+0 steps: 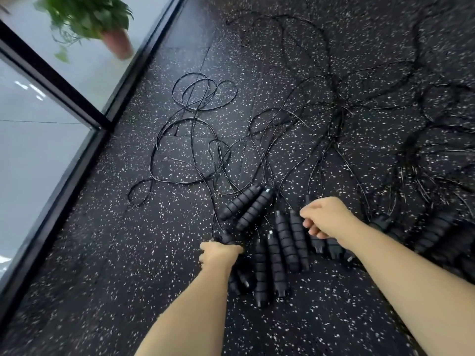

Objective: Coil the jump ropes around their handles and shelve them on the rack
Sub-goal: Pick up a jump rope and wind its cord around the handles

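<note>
1. Two bare forearms in from the near edge, both reaching down to the handle pile (285, 242) of black ribbed foam grips on the speckled floor (123, 247).
2. Left hand (221, 253) at the pile's near-left corner: back of the hand up, wrist straight, fingers wrapped underneath and clamped on the left handles (240, 281), with the top ends poking out past the knuckles and the butt ends showing beside the wrist.
3. Right hand (326, 219) at the pile's right side: knuckles up, wrist bent slightly inward, fingers curled down and closed over the right handles (334, 249), with the end caps sticking out on the near side of the hand.
4. Between the two hands, several handles lying side by side, touching.
5. Off the pile's far-left corner, two more handles, angled and pressed together.
6. Ropes (339, 106) fanning out from the pile's far side in loose loops and one dense tangle, all uncoiled.
7. Right of the pile, past the right forearm, more handles, blurred.
8. Well left of the pile, a black-framed glass wall (64, 86), with a potted plant (118, 42) behind it.
</note>
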Tool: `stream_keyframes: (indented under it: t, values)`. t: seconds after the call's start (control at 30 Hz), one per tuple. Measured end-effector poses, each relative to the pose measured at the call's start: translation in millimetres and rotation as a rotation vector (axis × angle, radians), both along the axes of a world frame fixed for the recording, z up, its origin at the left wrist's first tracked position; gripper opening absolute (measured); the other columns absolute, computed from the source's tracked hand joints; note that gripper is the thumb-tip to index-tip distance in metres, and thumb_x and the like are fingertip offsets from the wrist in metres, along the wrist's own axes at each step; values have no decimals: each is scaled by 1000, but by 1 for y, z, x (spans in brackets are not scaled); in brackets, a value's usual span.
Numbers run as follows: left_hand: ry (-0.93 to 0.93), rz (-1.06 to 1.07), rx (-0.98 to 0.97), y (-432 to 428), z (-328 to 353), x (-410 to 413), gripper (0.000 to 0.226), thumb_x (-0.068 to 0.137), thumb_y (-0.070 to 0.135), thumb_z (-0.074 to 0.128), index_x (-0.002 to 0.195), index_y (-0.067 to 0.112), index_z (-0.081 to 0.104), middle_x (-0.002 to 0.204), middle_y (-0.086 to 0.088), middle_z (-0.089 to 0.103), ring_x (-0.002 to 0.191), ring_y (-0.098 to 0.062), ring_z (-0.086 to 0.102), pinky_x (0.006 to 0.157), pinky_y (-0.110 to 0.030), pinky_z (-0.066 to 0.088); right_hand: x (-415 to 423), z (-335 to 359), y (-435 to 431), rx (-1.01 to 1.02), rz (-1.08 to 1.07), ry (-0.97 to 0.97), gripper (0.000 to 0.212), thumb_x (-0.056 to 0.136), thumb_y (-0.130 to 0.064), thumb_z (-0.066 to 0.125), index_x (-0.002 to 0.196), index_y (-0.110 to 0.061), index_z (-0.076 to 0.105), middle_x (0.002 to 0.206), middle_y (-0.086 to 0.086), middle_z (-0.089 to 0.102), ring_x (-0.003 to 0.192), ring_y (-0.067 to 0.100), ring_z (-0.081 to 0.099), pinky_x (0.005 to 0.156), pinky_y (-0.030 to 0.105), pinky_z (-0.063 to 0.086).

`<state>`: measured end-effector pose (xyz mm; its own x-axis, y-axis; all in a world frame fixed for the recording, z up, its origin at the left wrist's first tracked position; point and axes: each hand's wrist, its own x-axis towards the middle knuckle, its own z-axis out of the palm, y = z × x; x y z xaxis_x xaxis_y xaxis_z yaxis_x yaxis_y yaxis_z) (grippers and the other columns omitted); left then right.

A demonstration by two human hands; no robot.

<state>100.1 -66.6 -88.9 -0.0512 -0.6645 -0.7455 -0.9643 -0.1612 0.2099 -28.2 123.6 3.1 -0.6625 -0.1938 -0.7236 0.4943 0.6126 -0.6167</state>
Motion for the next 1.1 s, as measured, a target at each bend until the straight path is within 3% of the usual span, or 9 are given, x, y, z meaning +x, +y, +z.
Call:
stream_keyframes:
  t: [0.17,0.33,0.47,0.57,0.67,0.8,0.93,1.03,1.1]
  values:
    - [62,63,46,-12,1,12,93,41,36,80,122,4,49,109,-12,61,96,-31,62,87,-40,56,-1,12,3,11,23,17,13,92,-7,54,84,-9,64,71,8,61,56,18,50,47,24,40]
    - [187,179,-16,-46,54,31,75,58,15,74,126,-3,50,97,-14,60,78,-28,61,57,-27,47,-3,44,2,10,36,65,12,89,-8,56,91,-5,67,72,8,62,57,18,52,47,23,41]
    - [286,100,-99,-69,128,29,38,72,5,72,103,-5,53,76,-11,56,62,-23,53,51,-25,40,-3,90,-6,-15,31,125,11,90,-9,57,93,-4,66,71,8,62,55,18,51,46,23,39]
    - [368,-55,-119,-70,195,15,41,67,5,72,105,-2,56,81,-12,62,62,-22,57,50,-24,43,10,132,-15,-62,53,175,11,90,-9,56,91,-4,66,69,7,62,54,17,51,45,23,39]
    - [415,-222,-145,-55,261,0,24,71,5,70,89,3,55,78,-9,59,63,-20,55,54,-24,46,30,172,-18,-83,133,235,10,91,-11,56,89,-8,66,71,6,64,55,15,54,44,22,41]
    - [481,-415,-208,-28,339,-9,25,67,5,70,84,7,52,82,-8,59,71,-23,56,65,-32,52,51,223,-10,-125,153,299,9,91,-12,58,85,-9,64,68,6,64,52,15,53,42,21,39]
    - [468,-647,-306,-9,405,-5,46,66,14,72,104,9,48,85,-4,56,71,-18,56,64,-30,51,67,269,11,-155,131,345,9,93,-10,57,86,-8,63,69,7,63,53,16,52,44,24,39]
    - [380,-878,-466,6,446,2,57,63,27,71,112,19,43,91,1,57,89,-24,58,89,-42,48,78,298,25,-151,112,408,10,93,-11,56,90,-7,65,71,6,64,56,16,54,47,26,41]
    - [297,-1041,-635,17,465,7,49,70,30,69,108,26,38,94,2,58,94,-25,53,96,-49,39,84,314,28,-134,124,472,13,92,-14,55,96,-8,65,76,5,65,63,17,56,55,29,46]
